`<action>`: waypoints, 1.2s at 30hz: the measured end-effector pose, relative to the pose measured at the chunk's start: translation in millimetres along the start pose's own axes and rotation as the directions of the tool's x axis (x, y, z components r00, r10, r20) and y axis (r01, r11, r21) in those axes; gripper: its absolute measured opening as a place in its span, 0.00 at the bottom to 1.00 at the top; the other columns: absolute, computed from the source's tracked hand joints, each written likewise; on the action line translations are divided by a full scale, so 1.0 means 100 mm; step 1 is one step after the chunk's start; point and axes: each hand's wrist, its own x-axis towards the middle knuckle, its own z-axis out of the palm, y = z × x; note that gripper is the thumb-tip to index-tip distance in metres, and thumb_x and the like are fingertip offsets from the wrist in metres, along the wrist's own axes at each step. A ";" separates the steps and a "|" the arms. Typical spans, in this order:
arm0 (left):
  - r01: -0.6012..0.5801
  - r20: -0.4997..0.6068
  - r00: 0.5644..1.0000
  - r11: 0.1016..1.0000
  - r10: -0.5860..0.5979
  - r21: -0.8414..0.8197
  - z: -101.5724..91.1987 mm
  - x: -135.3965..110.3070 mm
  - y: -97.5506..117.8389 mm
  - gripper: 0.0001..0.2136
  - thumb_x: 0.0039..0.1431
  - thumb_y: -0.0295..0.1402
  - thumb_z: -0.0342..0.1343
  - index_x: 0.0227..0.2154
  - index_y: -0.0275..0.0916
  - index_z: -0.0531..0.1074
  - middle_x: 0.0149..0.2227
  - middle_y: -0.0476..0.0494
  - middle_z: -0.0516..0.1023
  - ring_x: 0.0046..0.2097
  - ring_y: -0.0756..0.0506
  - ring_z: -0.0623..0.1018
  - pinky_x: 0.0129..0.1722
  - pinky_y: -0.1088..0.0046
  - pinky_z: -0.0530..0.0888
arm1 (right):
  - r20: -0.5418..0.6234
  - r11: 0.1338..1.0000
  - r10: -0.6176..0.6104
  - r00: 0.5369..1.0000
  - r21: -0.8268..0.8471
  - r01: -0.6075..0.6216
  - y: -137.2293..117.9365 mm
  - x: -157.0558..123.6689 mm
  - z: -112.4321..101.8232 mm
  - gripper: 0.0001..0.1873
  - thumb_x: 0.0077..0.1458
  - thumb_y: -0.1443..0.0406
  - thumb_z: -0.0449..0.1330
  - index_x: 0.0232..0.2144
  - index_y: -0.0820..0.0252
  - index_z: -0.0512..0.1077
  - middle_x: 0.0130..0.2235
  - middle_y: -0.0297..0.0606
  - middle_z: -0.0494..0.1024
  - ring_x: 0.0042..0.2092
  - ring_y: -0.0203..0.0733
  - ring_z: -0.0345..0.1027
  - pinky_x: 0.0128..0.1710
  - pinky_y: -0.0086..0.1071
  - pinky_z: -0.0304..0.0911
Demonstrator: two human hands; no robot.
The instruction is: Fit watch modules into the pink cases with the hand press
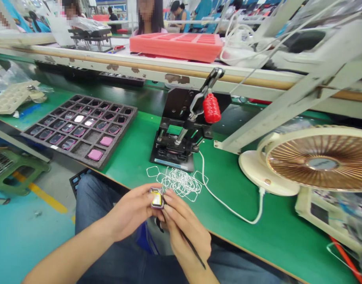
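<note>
My left hand (130, 211) pinches a small purple-rimmed watch case (156, 198) by its side, its open inner face turned up with a yellow-and-white part inside. Closed around slim black tweezers (193, 248), my right hand (185, 225) has its fingertips against the case's right edge. The tweezers' tip is hidden by the fingers and the case. Just beyond my hands, a tangled pile of thin white square gasket rings (181, 182) lies on the green bench (228, 189). Behind the pile stands a black toggle-clamp press (176, 146) with a red handle (212, 108).
At left, a dark foam tray (108, 156) holds many watch cases, a few showing pink backs. A cream fan (320, 161) stands at right, its white cable (228, 207) looping over the bench. A red foam tray (175, 47) sits on the shelf, with people beyond.
</note>
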 end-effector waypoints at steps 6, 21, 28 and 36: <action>-0.058 -0.031 0.998 0.994 0.055 -0.089 0.01 0.19 0.02 0.15 0.68 0.27 0.64 0.56 0.31 0.79 0.51 0.29 0.84 0.46 0.40 0.85 0.48 0.65 0.80 | -0.195 0.991 0.109 0.975 -0.055 -0.122 0.00 0.07 -0.09 0.25 0.60 0.82 0.65 0.53 0.54 0.82 0.56 0.43 0.84 0.57 0.55 0.81 0.58 0.53 0.80; -0.044 -0.078 0.996 0.999 0.044 0.001 -0.09 0.32 0.01 0.23 0.70 0.30 0.64 0.65 0.34 0.74 0.53 0.29 0.85 0.51 0.37 0.86 0.57 0.56 0.81 | -0.188 0.806 0.426 0.885 -0.366 -0.466 0.24 0.47 -0.78 0.08 0.68 0.58 0.68 0.41 0.54 0.84 0.42 0.37 0.87 0.43 0.45 0.83 0.50 0.38 0.78; -0.025 -0.057 0.998 0.997 0.029 0.068 -0.10 0.35 -0.03 0.21 0.68 0.33 0.66 0.62 0.38 0.78 0.53 0.29 0.85 0.48 0.37 0.86 0.42 0.67 0.84 | -0.130 0.770 0.535 0.835 -0.331 -0.545 0.23 0.55 -0.94 0.12 0.70 0.54 0.65 0.39 0.53 0.83 0.40 0.36 0.87 0.41 0.45 0.81 0.45 0.36 0.74; 0.060 -0.262 0.965 0.983 -0.013 0.173 -0.12 0.19 0.06 0.23 0.57 0.34 0.74 0.56 0.43 0.81 0.59 0.34 0.84 0.59 0.32 0.84 0.49 0.68 0.87 | -0.162 0.716 0.566 0.808 -0.388 -0.580 -0.05 0.39 -1.25 0.23 0.79 0.52 0.46 0.46 0.56 0.77 0.40 0.38 0.84 0.40 0.40 0.79 0.43 0.32 0.73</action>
